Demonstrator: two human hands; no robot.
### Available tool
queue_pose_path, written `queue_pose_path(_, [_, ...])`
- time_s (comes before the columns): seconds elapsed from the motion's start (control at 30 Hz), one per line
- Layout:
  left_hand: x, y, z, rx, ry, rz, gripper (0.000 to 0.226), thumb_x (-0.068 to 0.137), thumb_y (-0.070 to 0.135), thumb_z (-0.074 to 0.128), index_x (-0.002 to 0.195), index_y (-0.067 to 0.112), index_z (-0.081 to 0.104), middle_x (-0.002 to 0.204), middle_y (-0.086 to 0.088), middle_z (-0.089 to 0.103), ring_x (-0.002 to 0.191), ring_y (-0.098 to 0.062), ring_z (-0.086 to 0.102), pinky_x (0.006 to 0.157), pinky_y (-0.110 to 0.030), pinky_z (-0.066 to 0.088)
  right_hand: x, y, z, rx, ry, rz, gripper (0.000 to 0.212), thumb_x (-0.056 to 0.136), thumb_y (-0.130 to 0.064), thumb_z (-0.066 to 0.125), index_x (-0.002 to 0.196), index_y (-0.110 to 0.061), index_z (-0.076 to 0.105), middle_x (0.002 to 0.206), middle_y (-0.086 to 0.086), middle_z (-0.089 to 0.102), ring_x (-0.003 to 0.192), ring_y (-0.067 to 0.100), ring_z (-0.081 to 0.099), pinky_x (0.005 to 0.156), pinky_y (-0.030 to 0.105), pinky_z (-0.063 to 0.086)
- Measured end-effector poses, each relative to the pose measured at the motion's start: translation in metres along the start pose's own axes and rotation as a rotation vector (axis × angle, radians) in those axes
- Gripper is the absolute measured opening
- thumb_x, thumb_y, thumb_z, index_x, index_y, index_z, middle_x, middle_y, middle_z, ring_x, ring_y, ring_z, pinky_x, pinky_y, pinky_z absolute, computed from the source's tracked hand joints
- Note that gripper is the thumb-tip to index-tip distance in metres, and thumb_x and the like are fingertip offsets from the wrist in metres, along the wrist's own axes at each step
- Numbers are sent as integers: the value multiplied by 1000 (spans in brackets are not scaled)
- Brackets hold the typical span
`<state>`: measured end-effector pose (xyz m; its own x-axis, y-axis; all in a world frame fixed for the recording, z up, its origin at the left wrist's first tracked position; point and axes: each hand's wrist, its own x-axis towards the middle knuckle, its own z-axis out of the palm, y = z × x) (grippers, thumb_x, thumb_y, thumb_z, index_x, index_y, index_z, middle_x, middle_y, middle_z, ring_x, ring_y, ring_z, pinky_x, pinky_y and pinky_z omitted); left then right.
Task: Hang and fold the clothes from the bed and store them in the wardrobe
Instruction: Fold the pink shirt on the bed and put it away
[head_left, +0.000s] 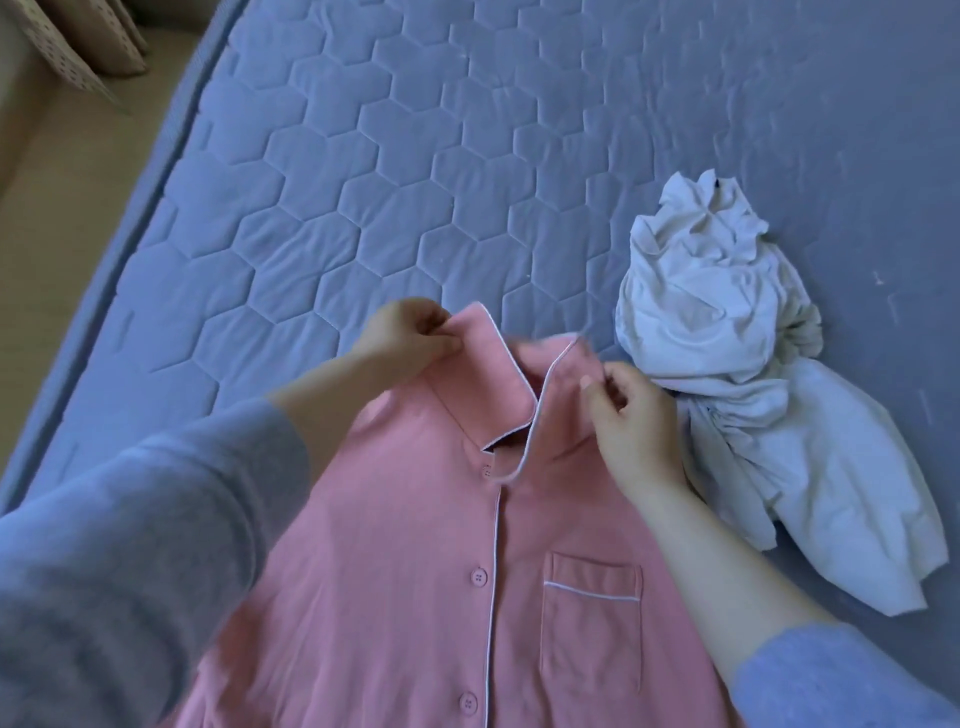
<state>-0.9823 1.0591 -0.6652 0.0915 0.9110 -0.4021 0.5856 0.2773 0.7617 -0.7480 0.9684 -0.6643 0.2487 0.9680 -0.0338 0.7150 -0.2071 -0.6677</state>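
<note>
A pink buttoned pyjama shirt (415, 571) with white piping and a chest pocket lies front up on the bed, its collar pointing away from me. My left hand (405, 332) pinches the left side of the collar. My right hand (628, 415) pinches the right side of the collar at the shoulder. A crumpled white garment (727, 338) lies on the bed just right of the shirt, close to my right wrist.
The bed (415, 156) has a blue quilted cover with a hexagon pattern. Its left edge runs diagonally from the top centre to the lower left. Beyond it are beige floor and a spotted cushion (67, 52) at the top left.
</note>
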Motion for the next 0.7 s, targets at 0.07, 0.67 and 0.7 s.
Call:
queue_pose_path(0.07, [2,3,-3,-229,56,23,25,82,-2,65,75,21,59,62,8,60,56,-5,51,59,-22,41,6,-5,-1,115,190,7,16,91,-14,60,77,-9,57,61,-9,51,61,8,44,60,23,37])
queue_pose_path(0.67, [4,-19,28,264,105,288,55,67,46,83,110,21,61,112,5,44,109,-16,43,87,-24,33,35,29,22,22,-276,53,79,82,-27,73,149,-24,32,139,1,51,127,16,49,106,31,38])
queue_pose_path(0.7, [1,-20,31,325,38,243,60,62,52,83,111,25,60,118,7,40,114,-16,38,90,-24,32,37,29,24,-14,-309,80,79,83,-29,73,149,-22,31,138,4,53,126,19,51,105,33,40])
